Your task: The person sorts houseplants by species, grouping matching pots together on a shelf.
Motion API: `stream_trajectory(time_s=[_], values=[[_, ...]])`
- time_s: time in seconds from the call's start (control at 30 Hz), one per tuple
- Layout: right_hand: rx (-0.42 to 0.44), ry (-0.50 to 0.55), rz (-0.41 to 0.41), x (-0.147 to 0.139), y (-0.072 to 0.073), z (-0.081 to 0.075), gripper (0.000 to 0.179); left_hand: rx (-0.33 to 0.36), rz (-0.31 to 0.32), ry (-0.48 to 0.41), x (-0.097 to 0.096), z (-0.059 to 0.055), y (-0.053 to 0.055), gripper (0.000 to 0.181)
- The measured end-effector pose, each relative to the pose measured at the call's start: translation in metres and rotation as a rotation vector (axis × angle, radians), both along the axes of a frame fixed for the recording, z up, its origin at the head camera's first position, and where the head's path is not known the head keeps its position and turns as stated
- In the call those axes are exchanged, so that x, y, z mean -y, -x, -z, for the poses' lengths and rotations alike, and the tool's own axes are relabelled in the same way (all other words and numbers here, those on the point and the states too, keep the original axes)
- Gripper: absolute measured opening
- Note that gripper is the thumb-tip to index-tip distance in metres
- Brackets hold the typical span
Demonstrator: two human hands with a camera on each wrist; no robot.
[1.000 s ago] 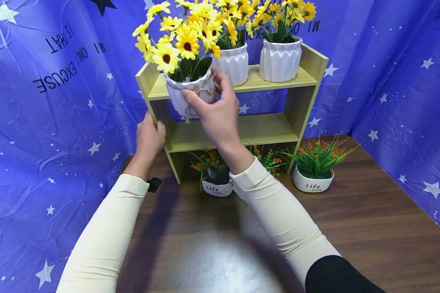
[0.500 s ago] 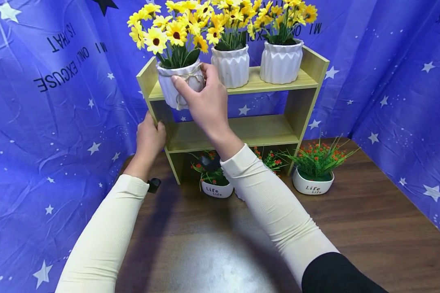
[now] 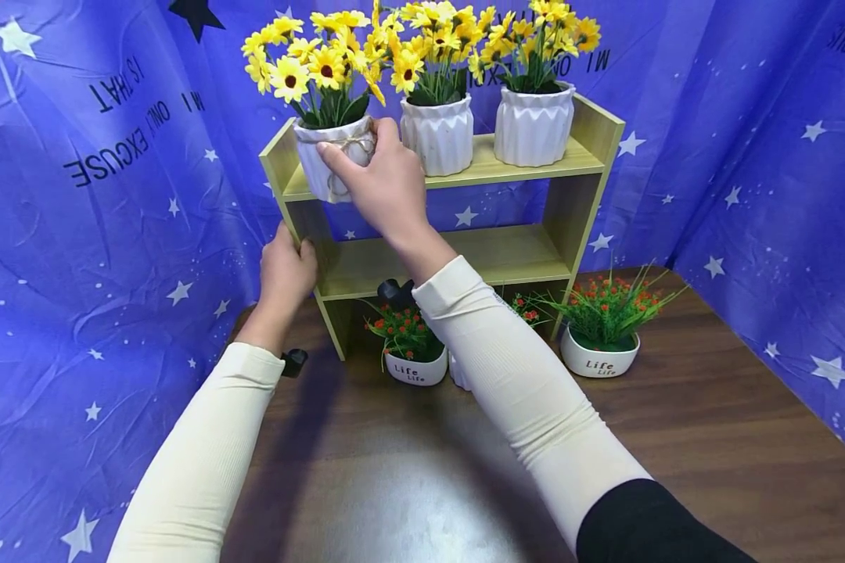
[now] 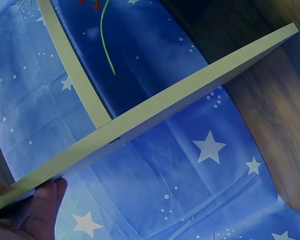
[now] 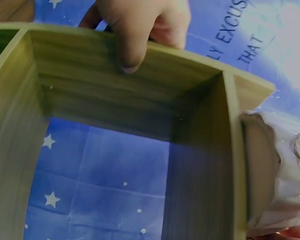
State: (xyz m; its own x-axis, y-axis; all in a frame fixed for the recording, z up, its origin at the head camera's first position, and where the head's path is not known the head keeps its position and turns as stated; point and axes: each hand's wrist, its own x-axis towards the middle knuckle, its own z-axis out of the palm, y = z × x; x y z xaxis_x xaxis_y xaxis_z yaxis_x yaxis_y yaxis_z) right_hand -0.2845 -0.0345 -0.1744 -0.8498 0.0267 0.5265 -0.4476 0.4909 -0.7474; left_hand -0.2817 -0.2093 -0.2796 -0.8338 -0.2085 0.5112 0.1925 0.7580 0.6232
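Observation:
My right hand [image 3: 389, 188] holds a white fluted pot [image 3: 324, 166] of yellow artificial sunflowers, thumb in front and fingers at its right side. The pot has a twine bow and stands upright at the left end of the top board of a wooden shelf [image 3: 486, 254]. In the right wrist view the underside of the pot [image 5: 260, 170] shows right at that board. My left hand [image 3: 286, 270] grips the shelf's left side panel, its thumb [image 5: 132, 52] on the inner face. The left wrist view shows its fingers [image 4: 45, 205] under the panel edge.
Two matching sunflower pots, a middle one [image 3: 436, 137] and a right one [image 3: 535, 129], stand on the top board. Below are low white planters with red flowers, one at left [image 3: 415, 367], one at right [image 3: 601, 356]. A starry blue curtain [image 3: 113, 313] surrounds the wooden table [image 3: 366, 469].
My right hand has moved the sunflower pot left and back, from in front of the shelf to its top board. The left hand keeps its grip on the side panel.

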Motion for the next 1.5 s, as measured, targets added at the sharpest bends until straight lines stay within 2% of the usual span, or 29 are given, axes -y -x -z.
stream_trajectory(time_s=[0.23, 0.5, 0.57, 0.7, 0.8, 0.87, 1.0, 1.33, 1.5], values=[[0.014, -0.152, 0.077, 0.007, 0.013, -0.004, 0.064, 0.016, -0.016, 0.000, 0.000, 0.002, 0.000, 0.027], [0.040, -0.207, 0.095, 0.012, 0.022, -0.006, 0.071, 0.004, -0.025, 0.003, -0.001, 0.000, 0.002, 0.027], [0.032, -0.188, 0.073, 0.010, 0.020, -0.005, 0.073, 0.005, -0.029, 0.005, -0.001, 0.000, 0.003, 0.027], [-0.040, -0.026, -0.028, 0.001, 0.009, 0.003, 0.073, 0.000, -0.046, 0.009, 0.000, 0.000, 0.004, 0.027], [-0.133, 0.092, -0.103, -0.010, -0.004, 0.016, 0.067, -0.010, -0.057, 0.008, 0.000, -0.001, 0.004, 0.027], [-0.188, 0.127, -0.128, -0.018, -0.014, 0.029, 0.061, -0.012, -0.057, 0.007, 0.000, -0.001, 0.003, 0.027], [-0.228, 0.172, -0.144, -0.039, -0.029, 0.058, 0.054, 0.003, -0.042, 0.009, -0.001, 0.002, 0.003, 0.028], [-0.272, 0.248, -0.082, -0.087, -0.055, 0.120, 0.039, 0.008, -0.042, 0.004, -0.002, 0.000, 0.001, 0.028], [-0.261, 0.273, -0.049, -0.106, -0.060, 0.140, 0.033, 0.014, -0.046, 0.005, -0.002, 0.000, 0.002, 0.028]])
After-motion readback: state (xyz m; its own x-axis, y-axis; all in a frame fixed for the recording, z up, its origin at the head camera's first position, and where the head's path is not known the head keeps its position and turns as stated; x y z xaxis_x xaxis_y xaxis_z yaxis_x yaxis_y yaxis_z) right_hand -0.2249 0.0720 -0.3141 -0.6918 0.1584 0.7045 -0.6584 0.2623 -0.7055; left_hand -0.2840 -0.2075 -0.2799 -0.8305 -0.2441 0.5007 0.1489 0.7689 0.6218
